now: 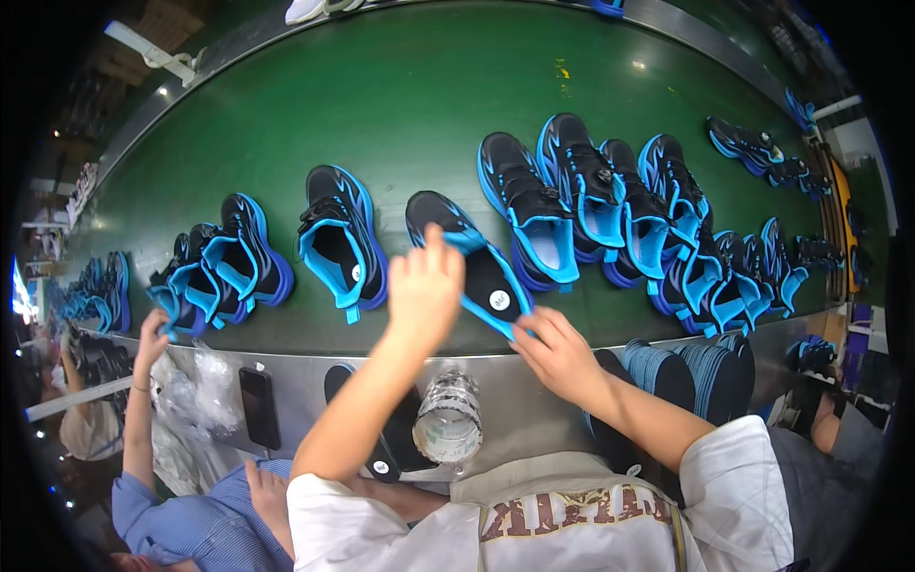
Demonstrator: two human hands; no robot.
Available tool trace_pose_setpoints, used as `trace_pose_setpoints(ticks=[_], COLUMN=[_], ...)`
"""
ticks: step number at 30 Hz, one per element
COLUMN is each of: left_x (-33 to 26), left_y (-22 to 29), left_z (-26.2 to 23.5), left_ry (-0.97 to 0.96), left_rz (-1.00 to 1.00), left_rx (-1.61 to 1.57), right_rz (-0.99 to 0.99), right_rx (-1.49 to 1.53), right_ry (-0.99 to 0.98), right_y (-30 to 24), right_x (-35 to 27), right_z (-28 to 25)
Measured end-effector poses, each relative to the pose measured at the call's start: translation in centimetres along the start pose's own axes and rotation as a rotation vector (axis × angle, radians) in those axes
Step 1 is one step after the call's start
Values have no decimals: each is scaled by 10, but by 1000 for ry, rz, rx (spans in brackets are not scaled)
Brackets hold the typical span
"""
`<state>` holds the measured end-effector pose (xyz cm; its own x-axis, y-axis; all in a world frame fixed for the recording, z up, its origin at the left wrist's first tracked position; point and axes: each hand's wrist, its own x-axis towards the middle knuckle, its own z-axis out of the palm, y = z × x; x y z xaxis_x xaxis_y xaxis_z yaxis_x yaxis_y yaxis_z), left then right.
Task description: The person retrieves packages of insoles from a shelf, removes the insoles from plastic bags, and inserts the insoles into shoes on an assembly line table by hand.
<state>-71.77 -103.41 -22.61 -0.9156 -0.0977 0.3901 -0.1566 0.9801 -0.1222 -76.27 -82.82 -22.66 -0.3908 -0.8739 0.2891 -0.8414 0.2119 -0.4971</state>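
Note:
A black and blue sports shoe sits on the green belt in front of me, its opening toward me. Inside it a black insole shows, with a round white sticker near the heel. My left hand is closed on the shoe's left collar beside the tongue; some of its fingers are hidden. At the heel, my right hand pinches the blue rim between thumb and fingers. Another shoe stands just left of my left hand, also with an insole in it.
Several similar shoes crowd the belt on the right. Stacked insoles, a tape roll, a phone and plastic bags lie on the metal ledge. A co-worker's hand touches a shoe at left.

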Motion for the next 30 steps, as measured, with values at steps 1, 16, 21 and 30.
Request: trace_pose_setpoints(ticks=[1,16,21,30], left_x=[2,1,-12,21], left_y=[-14,5,-7,-74], left_z=[8,31,45,-30], left_ry=[31,-26,-12,-36], left_rz=[-20,-42,-57,-545], left_rx=[-81,-157,-78,-775], right_rz=[31,190,201,320], right_rx=[32,-217,-1,-15], right_ry=[-11,-1047,-1033,10], right_y=[-2,5,-1,6], right_x=[11,116,92,-66], right_z=[3,59,31,-110])
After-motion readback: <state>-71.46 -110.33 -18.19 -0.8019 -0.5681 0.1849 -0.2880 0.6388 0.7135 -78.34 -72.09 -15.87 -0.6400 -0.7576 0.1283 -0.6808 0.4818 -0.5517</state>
